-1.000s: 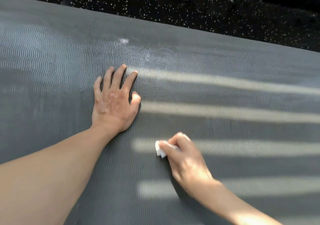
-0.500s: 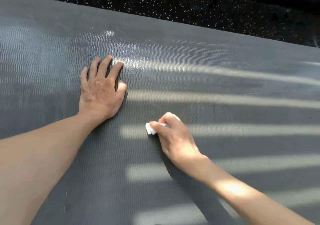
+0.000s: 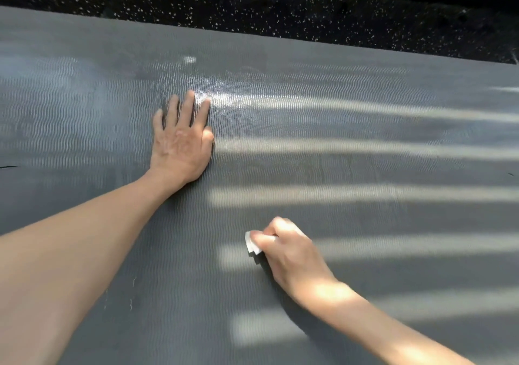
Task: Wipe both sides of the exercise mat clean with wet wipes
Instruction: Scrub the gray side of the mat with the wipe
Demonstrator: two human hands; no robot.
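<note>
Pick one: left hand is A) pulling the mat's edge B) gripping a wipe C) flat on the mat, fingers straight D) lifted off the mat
C: the left hand lies palm-down on the mat, fingers straight; the right hand pinches the wet wipe.

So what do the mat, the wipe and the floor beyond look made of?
Exercise mat: probably foam or rubber, matte grey, fine wavy ribbing, a wet sheen by the left hand. Wet wipe: white, folded wad, likely nonwoven cloth. Floor: black with white flecks, seemingly speckled rubber.
</note>
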